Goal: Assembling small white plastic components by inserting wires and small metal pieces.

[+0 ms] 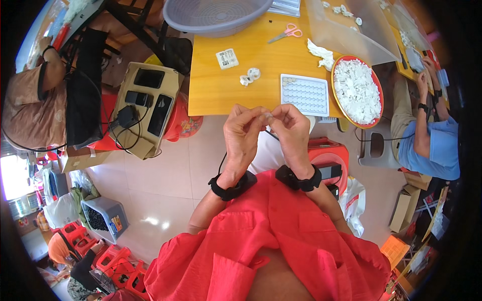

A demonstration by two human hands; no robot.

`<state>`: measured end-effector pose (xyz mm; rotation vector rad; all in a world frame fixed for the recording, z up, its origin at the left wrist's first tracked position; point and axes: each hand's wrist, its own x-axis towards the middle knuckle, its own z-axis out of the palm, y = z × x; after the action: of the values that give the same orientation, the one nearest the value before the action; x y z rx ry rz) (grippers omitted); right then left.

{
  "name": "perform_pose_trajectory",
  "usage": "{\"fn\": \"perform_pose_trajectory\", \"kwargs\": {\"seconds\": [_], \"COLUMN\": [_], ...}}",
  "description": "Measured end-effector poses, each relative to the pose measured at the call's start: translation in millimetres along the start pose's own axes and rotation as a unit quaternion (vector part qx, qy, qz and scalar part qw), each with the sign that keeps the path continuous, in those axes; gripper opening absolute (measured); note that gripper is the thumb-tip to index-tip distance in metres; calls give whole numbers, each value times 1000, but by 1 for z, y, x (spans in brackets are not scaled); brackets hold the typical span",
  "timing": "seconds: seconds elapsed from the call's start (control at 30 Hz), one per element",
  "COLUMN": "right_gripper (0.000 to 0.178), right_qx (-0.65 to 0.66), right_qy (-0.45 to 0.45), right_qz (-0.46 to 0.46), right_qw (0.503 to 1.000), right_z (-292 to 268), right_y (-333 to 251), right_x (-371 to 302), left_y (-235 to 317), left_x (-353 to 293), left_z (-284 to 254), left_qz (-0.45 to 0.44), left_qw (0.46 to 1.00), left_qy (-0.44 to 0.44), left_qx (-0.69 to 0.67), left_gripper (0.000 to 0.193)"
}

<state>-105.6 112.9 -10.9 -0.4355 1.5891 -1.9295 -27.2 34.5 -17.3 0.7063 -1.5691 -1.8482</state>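
Observation:
My left hand and my right hand are raised together in front of the yellow table, fingertips meeting on one tiny pale piece pinched between them. Both wrists wear black bands. Just beyond my hands lies a white tray with rows of round pockets, a few filled at its top left. To its right a red round dish is heaped with small white pieces. Two loose white pieces rest on the table to the left of the tray.
Pink-handled scissors, a grey basin, a small printed card and clear plastic bags lie farther back. A cardboard box with phones stands at left. One person sits at right in blue, another at left.

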Motion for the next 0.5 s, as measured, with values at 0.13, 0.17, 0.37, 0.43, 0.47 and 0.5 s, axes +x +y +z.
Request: {"fn": "perform_pose_trajectory", "kwargs": {"seconds": [0.13, 0.17, 0.37, 0.43, 0.47, 0.5], "right_gripper": [7, 7, 8, 9, 10, 11], "right_qx": [-45, -24, 6, 3, -19, -41], "right_qy": [4, 3, -11, -22, -24, -27], "right_qz": [-45, -29, 31, 31, 25, 17], "right_qw": [998, 999, 999, 999, 999, 999], "right_z": [-5, -8, -14, -14, -13, -13], "right_y": [3, -1, -13, -11, -9, -8], "right_x": [2, 3, 8, 9, 7, 7], "left_y": [11, 14, 12, 12, 10, 6], "left_x": [6, 6, 10, 9, 9, 9], "left_z": [-2, -4, -11, -12, -13, -14], "left_qz": [-67, -66, -91, -68, -66, -47], "left_qw": [997, 997, 989, 993, 994, 996], "left_qy": [-26, -26, -93, -87, -83, -73], "left_qx": [-27, -26, -67, -35, -34, -6], "left_gripper": [16, 16, 27, 25, 25, 25]}}
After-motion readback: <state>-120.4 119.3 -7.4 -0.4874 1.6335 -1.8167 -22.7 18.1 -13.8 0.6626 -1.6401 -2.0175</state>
